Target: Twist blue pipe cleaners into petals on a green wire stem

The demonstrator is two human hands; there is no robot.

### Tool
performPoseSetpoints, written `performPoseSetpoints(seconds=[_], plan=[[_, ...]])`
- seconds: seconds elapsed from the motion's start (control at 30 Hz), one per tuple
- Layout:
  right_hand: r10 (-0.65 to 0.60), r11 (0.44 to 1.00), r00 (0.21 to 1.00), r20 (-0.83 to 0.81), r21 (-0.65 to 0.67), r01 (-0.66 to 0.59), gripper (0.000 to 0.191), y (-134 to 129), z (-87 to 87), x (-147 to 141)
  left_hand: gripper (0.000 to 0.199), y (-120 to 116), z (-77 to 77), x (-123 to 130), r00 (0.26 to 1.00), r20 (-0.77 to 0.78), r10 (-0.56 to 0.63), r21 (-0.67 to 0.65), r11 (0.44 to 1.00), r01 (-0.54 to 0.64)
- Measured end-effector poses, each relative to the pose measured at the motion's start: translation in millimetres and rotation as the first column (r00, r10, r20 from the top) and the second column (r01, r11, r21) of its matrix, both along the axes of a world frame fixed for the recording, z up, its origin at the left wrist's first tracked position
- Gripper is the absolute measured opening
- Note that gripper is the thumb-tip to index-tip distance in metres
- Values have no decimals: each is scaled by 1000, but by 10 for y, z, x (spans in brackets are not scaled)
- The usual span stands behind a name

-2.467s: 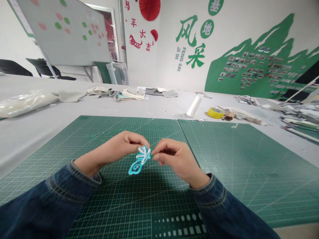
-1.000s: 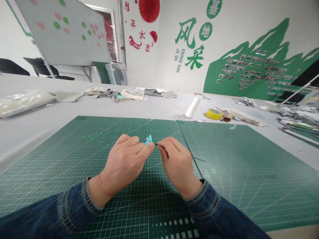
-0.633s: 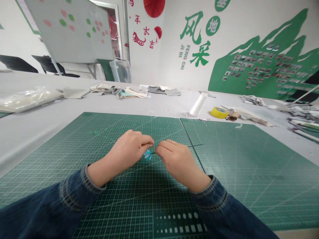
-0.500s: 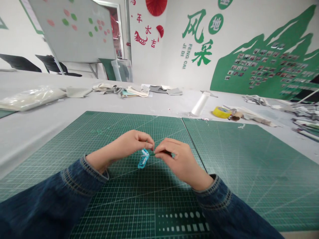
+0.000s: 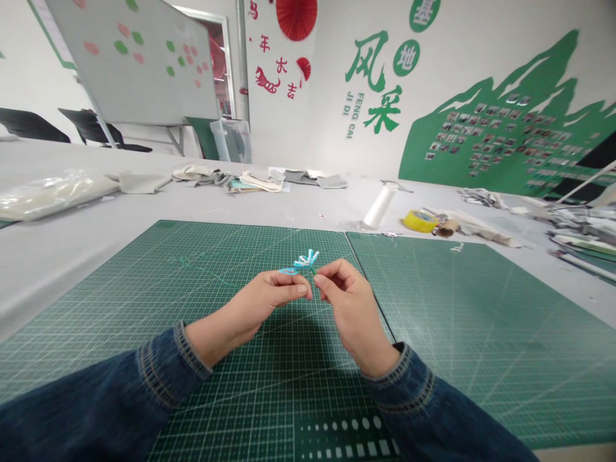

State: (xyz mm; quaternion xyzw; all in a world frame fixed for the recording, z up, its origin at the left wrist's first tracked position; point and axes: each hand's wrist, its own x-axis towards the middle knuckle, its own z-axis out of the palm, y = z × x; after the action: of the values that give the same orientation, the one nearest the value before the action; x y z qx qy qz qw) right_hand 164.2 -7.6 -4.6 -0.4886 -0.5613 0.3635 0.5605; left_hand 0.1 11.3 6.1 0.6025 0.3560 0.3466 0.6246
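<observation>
A small blue-and-white flower (image 5: 307, 259) with looped petals stands above my fingertips, its head tilted up. My right hand (image 5: 344, 298) pinches its short green stem (image 5: 314, 271) between thumb and forefinger. Just left of it, my left hand (image 5: 272, 298) has thumb and fingers pressed together below the flower. One blue petal (image 5: 289, 271) shows along the back of the left forefinger. Whatever sits between the left fingertips is hidden. A thin green thread (image 5: 212, 271) lies on the green cutting mat (image 5: 231, 398), left of my hands.
A second cutting mat (image 5: 481, 321) adjoins on the right. Behind the mats are a white thread cone (image 5: 380, 205), yellow tape roll (image 5: 420, 221), brown cardboard core (image 5: 448, 228) and fabric scraps (image 5: 260, 181). A plastic-wrapped bundle (image 5: 58, 194) lies at far left.
The flower has swung from hanging below my left hand to pointing up above both hands. My left hand has moved lower and to the right; the right hand still pinches the stem.
</observation>
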Motion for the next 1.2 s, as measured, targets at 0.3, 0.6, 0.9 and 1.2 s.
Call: performPoseSetpoints(seconds=[0.3,0.6,0.9,1.2], plan=[[-291,923,808,513,372,96,17,-102,20,-22,18,-214,-72,148,907,-229,354,371,893,-255],[-367,852,367,855,467,-236,22,-109,21,37,26,-209,120,-14,542,-487,685,860,267,435],[253,905,814,524,169,-390,16,-55,171,88,20,147,279,-310,795,-527,300,631,765,130],[171,983,949,-263,-15,-182,8,5,138,54,16,95,98,-105,971,-232,62,292,956,9]])
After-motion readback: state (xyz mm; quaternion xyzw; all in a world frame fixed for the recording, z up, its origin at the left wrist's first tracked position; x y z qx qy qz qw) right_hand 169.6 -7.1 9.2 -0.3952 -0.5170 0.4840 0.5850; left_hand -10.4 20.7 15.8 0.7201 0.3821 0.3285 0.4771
